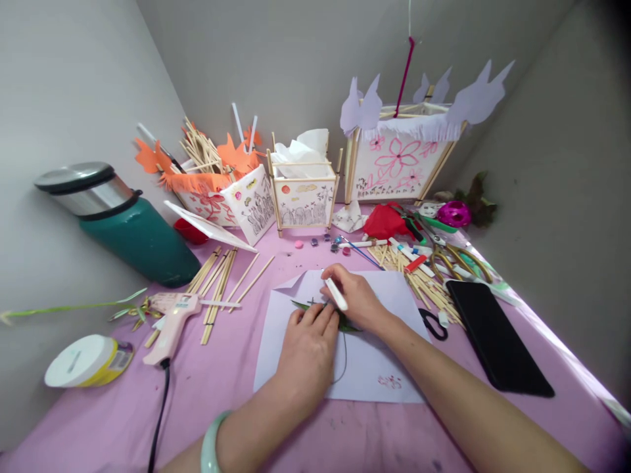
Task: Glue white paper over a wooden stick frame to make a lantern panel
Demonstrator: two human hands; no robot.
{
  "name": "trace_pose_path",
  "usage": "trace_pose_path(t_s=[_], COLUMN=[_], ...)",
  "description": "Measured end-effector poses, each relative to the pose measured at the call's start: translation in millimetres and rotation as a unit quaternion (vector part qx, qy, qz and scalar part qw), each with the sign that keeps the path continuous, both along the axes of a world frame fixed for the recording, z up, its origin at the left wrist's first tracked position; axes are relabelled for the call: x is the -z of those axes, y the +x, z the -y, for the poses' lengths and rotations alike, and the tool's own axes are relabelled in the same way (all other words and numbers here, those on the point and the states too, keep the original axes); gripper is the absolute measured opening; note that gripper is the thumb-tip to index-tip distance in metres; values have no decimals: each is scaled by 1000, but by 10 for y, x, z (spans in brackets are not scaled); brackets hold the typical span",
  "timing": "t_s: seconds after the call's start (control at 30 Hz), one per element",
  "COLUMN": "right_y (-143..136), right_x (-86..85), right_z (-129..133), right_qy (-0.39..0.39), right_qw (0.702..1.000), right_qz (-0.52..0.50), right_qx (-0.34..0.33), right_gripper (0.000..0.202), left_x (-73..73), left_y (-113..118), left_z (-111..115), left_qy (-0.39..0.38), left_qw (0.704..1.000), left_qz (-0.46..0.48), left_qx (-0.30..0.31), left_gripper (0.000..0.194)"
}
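My right hand (355, 299) is closed round a white marker (336, 293), its tip low over the lavender paper (305, 355). Fingers outstretched, my left hand (313, 335) lies flat on that sheet. Beneath its fingertips are dark green leaves (351, 326), partly covered by both hands. A thin dark curved line (345, 361) runs down the sheet from there; whether it is drawn or a stem I cannot tell. Small red marks (389, 382) show near the lower right of the paper, and its upper left corner is folded.
Left stand a teal bottle (142, 236), a glue gun (175, 325) with its cord, a white-lidded tub (81, 361) and wooden sticks (217, 289). Decorated paper lanterns (305, 203) line the back. At right lie a black phone (497, 338), scissors (438, 256) and more sticks (424, 282).
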State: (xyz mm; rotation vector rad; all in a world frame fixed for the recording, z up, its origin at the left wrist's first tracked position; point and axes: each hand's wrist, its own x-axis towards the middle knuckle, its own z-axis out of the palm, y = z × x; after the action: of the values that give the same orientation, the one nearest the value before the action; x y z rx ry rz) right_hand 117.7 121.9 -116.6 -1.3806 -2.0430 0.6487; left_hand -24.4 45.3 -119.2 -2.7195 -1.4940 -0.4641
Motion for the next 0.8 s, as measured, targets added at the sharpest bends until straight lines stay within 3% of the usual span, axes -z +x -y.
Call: trace_pose_path(t_s=[0.2,0.43,0.57,0.73,0.8], right_y=[164,252,247,188,163], right_x=[1,177,113,22,58], right_z=[110,200,205,207,199], right_qy=[7,30,114,196,202], right_qw=[994,995,990,977,977], right_qz=[-107,-99,-79,-38,-8], right_qx=[26,17,42,-73,-75], right_gripper=[15,14,10,15,18], left_x=[86,127,186,198,195], left_y=[-3,36,14,-2,-2], left_z=[-22,-6,6,6,2], left_qy=[107,90,114,102,94], left_qw=[994,996,993,993,995], left_qz=[-29,-15,-40,-51,-44], left_qx=[-11,-24,-6,8,3], left_gripper=[35,29,32,37,39])
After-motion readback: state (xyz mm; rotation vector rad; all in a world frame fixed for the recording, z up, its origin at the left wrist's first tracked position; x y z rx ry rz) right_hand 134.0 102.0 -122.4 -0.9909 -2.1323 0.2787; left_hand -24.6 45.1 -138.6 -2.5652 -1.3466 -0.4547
